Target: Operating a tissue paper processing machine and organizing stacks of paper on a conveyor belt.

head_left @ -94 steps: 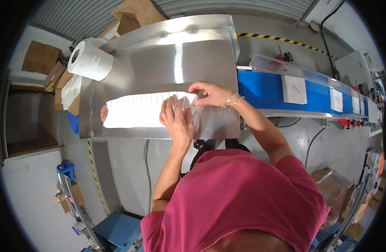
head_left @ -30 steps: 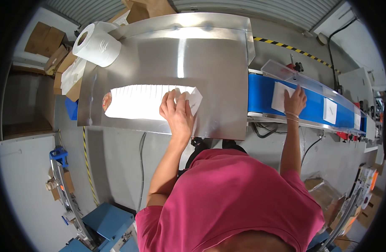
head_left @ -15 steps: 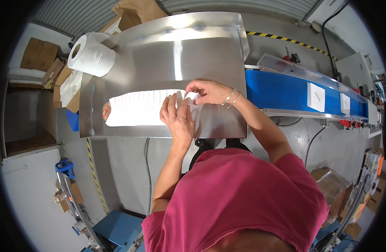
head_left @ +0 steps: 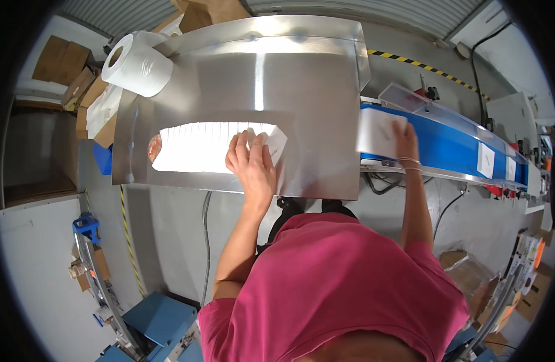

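A long row of overlapping white sheets (head_left: 196, 151) lies fanned out on the steel table (head_left: 317, 90). Whether they are single sheets or thin flat packets, I cannot tell. My left hand (head_left: 252, 166) rests on the right part of the row, its fingers apart and slightly bent on the top sheets. A reddish, speckled rounded thing (head_left: 154, 148) sits against the row's left end. My right hand (head_left: 406, 142), smeared by motion, has one white sheet (head_left: 377, 134) by its right edge. This sheet is above the near end of the blue conveyor belt (head_left: 440, 136), overlapping the table's right edge.
Two white sheets lie farther along the belt, the closer one (head_left: 485, 160) flat. A clear guard (head_left: 446, 108) runs along the belt's far side. A large white roll (head_left: 139, 66) stands at the table's far left corner, beside cardboard boxes (head_left: 60, 58). A cable (head_left: 206, 247) hangs below the table.
My right hand has left the row and swung right to the belt, taking a white sheet with it. The sheets on the belt have shifted right. My left hand has stayed on the row.
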`<control>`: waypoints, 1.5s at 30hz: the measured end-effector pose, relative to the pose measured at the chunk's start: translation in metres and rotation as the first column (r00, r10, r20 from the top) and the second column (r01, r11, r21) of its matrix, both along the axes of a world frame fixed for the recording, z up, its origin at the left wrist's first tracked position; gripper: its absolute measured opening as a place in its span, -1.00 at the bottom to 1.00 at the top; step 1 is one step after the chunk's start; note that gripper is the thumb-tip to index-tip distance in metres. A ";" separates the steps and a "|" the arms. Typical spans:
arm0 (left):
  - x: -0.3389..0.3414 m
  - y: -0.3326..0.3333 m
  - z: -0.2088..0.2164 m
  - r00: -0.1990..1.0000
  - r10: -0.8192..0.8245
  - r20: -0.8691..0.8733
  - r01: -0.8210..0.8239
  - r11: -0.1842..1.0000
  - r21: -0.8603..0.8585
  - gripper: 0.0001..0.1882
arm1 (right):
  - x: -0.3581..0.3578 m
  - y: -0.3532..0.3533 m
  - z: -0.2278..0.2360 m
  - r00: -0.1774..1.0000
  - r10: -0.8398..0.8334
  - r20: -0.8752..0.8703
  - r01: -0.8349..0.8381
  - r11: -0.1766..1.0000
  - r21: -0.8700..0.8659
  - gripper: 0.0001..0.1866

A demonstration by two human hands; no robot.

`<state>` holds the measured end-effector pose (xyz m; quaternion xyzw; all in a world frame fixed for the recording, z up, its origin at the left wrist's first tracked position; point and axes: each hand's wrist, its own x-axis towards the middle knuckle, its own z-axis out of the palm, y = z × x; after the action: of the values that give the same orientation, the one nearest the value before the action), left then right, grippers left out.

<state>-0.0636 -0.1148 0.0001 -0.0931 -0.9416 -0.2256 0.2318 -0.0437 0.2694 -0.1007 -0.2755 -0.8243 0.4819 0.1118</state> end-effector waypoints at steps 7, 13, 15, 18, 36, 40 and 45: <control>0.000 0.000 0.001 1.000 -0.024 -0.003 0.024 1.000 0.017 -0.72 | -0.008 0.008 0.024 0.982 0.119 -0.148 0.023 0.697 0.717 -0.49; 0.001 0.000 -0.002 0.997 -0.077 -0.002 0.077 0.995 0.061 -0.72 | -0.065 -0.178 0.089 0.533 0.823 -0.196 -0.841 0.541 -0.017 -0.47; 0.002 0.002 0.001 0.995 -0.097 0.004 0.097 0.993 0.063 -0.74 | -0.081 -0.201 0.092 0.395 0.886 -0.243 -0.918 0.376 -0.123 -0.53; 0.003 0.004 0.005 0.995 -0.097 0.034 0.095 0.994 0.063 -0.75 | -0.085 -0.199 0.079 0.331 0.916 -0.228 -0.941 0.338 -0.010 -0.59; -0.006 -0.019 -0.002 1.000 -0.017 0.011 0.016 0.998 0.054 -0.70 | -0.029 -0.057 0.051 0.943 0.321 -0.086 -0.232 0.820 0.523 -0.46; -0.003 -0.017 0.001 0.998 -0.053 0.040 0.050 0.996 0.067 -0.74 | -0.061 -0.174 0.076 0.590 0.783 -0.195 -0.806 0.585 -0.089 -0.52; -0.001 -0.015 0.006 0.991 -0.114 0.064 0.112 0.993 0.030 -0.71 | -0.086 -0.215 0.067 0.309 0.921 -0.239 -0.938 0.336 0.082 -0.60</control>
<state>-0.0643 -0.1295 0.0066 -0.1358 -0.9389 -0.2539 0.1887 -0.1295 0.0542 -0.0335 0.3063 -0.7935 0.5170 -0.0960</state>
